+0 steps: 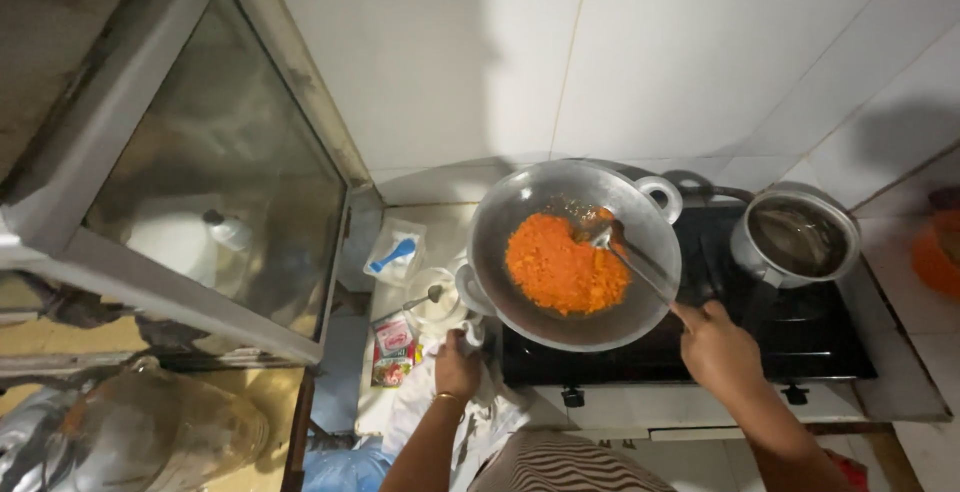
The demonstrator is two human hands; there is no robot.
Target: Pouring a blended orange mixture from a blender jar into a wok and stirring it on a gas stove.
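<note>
Red-and-green sachet [394,349] lying flat on the desk [440,222]; clear plastic packet with blue item [394,255] just behind it.

Wok [560,202]: round, grey metal, loop handles at both sides, sits on black stove. Holds mound of orange rice [565,267], heaped centre-left. Spatula [625,252]: metal, slanted, blade at rice's upper right edge, handle toward lower right.

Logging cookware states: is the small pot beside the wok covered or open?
Open: the pot has no lid, and its dark inside shows; whether it holds anything, cannot tell.
</note>
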